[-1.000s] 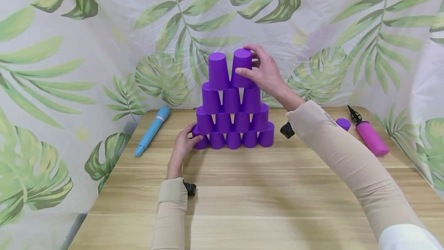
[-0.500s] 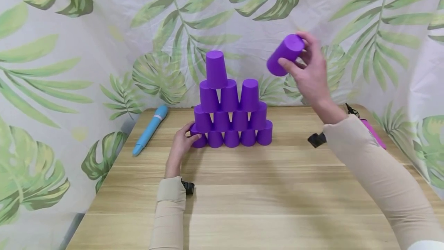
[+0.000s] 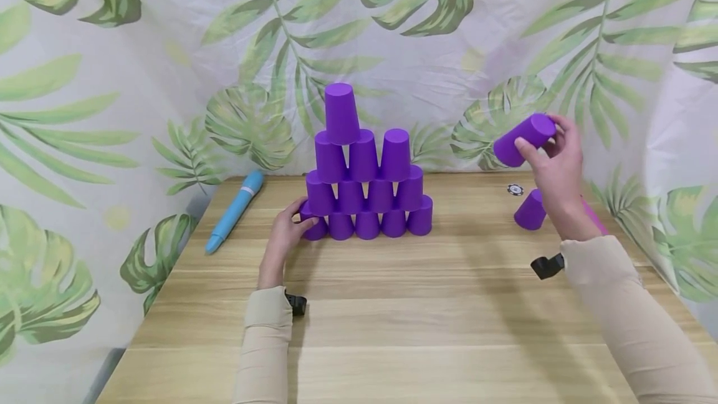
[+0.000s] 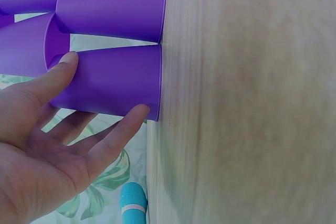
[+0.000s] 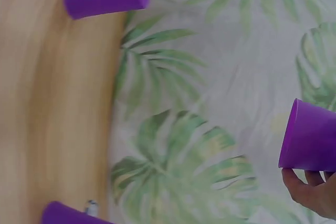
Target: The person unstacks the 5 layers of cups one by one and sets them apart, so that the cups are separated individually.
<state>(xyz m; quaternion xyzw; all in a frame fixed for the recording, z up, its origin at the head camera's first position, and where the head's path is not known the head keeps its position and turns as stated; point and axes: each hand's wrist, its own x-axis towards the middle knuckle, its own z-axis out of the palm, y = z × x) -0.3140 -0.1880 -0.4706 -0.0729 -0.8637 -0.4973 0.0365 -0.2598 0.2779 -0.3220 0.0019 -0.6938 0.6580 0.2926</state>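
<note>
Upside-down purple cups point(image 3: 362, 158) form a stepped stack on the table, with one cup point(image 3: 340, 112) alone at the top. My left hand point(image 3: 283, 235) holds the leftmost bottom cup point(image 4: 113, 85), thumb on its upper part and a fingertip at its lower side in the left wrist view. Away to the right and above the table, my right hand point(image 3: 561, 167) grips another purple cup point(image 3: 518, 142), tilted with its rim down to the left. Only part of that cup and hand shows in the right wrist view. Below it on the table is one more purple cup point(image 3: 530, 211), partly hidden by the hand.
A blue stick-shaped tube point(image 3: 234, 212) lies at the table's left edge. Behind the loose cup is a black and white poker chip point(image 3: 515, 189). My right wrist mostly hides a pink object point(image 3: 593, 217). A leaf-print cloth point(image 3: 426, 48) hangs behind the wooden table point(image 3: 392, 304).
My right hand has lifted the right cup off the stack's top level and carried it right, then lower, tilting it. The left hand has stayed at its cup.
</note>
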